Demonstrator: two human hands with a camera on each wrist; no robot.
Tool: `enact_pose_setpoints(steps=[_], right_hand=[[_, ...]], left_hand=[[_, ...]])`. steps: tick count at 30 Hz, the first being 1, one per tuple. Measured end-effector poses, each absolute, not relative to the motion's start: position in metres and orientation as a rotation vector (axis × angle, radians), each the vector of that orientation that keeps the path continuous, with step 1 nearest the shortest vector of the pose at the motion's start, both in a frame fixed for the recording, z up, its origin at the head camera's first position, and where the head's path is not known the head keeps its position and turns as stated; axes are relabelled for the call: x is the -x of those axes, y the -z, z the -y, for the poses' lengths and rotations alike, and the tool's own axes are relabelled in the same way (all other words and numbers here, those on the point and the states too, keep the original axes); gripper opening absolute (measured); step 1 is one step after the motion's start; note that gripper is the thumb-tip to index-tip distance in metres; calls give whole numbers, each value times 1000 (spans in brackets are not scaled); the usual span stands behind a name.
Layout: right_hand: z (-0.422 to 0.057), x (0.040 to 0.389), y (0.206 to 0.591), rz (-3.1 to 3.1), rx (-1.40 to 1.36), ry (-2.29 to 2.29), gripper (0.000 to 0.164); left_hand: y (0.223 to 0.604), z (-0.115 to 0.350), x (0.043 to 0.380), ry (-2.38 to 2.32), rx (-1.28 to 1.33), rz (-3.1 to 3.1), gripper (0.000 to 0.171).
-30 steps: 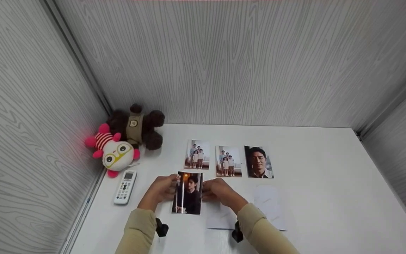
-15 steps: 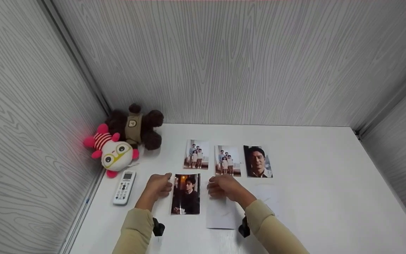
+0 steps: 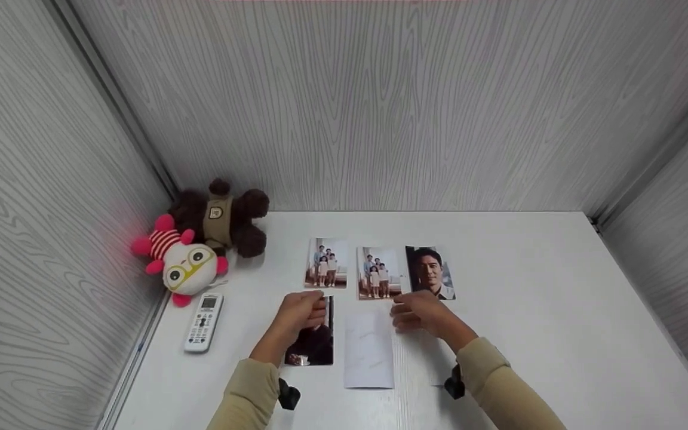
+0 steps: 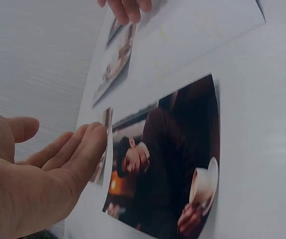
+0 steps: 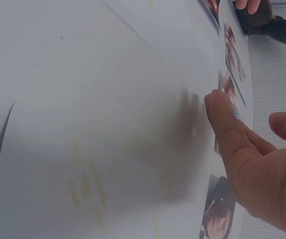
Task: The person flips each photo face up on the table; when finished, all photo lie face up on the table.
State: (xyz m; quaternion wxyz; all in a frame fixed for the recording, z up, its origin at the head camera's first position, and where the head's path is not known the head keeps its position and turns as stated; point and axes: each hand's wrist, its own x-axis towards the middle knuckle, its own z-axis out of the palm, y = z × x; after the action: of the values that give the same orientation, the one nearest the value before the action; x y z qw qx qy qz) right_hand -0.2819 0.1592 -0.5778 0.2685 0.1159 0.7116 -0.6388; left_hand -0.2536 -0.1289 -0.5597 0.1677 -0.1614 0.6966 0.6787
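Observation:
My left hand (image 3: 301, 315) hovers over the top of a dark portrait photo (image 3: 314, 346) and hides its upper part in the head view. In the left wrist view the fingers (image 4: 85, 149) look fairly straight and hold nothing; the photo (image 4: 163, 164) lies beside them. My right hand (image 3: 424, 313) is above the table to the right of a face-down white photo (image 3: 369, 352), its fingers extended and nothing between them. Under my right forearm a second face-down photo (image 5: 58, 184) is mostly hidden in the head view.
Behind the hands lie two family photos (image 3: 326, 263) and a man's portrait (image 3: 424, 266) in a row. At left are a white remote control (image 3: 203, 322), a pink-and-white plush toy (image 3: 186, 263) and a brown plush bear (image 3: 218, 218). Grey wood-grain walls enclose the table.
Both hands have let go of the dark portrait photo, which now lies on the table. The right hand moved right past the white photo; the left hand drew away, then moved right over the portrait.

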Motion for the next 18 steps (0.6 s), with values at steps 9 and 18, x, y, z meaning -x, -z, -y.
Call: enact_pose_setpoints(steps=[9,18], right_hand=[[-180,271,572,-1901,-385,1687,47],[-182,264,570,-1834,-376,1699,66]], left_hand=[[558,110,241,-1739,372,-1929,60],[563,97,234,-1698,360,-1861,69]])
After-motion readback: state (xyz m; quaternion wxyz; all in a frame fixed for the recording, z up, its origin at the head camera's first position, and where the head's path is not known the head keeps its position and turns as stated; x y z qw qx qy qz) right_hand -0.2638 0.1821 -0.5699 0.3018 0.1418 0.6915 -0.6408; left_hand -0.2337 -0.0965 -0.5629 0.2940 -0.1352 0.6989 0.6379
